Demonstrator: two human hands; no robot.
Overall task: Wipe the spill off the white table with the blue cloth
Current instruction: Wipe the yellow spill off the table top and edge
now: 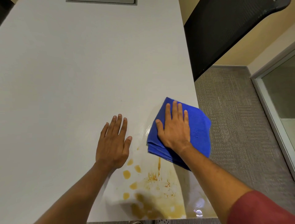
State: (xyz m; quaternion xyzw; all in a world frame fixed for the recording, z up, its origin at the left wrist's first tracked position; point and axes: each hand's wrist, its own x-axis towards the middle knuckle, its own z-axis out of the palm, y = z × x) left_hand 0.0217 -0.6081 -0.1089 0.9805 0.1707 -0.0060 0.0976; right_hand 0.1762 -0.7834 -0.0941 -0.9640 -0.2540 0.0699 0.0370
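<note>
A folded blue cloth (pixel 198 127) lies on the white table (pixel 79 72) near its right edge, one corner hanging past the edge. My right hand (pixel 174 126) presses flat on top of the cloth, fingers spread. My left hand (pixel 114 142) rests flat on the bare table just left of it, holding nothing. A yellow-brown spill (pixel 150 188) of blobs, streaks and a wet smear covers the table's near part, below both hands and between my forearms. A wet sheen shows beside the cloth's left edge.
A black chair back (pixel 223 35) stands at the table's right side. Grey carpet (pixel 236 127) lies to the right, with a glass door frame (pixel 274 112) beyond. A grey hatch (pixel 102 1) is set into the table's far end.
</note>
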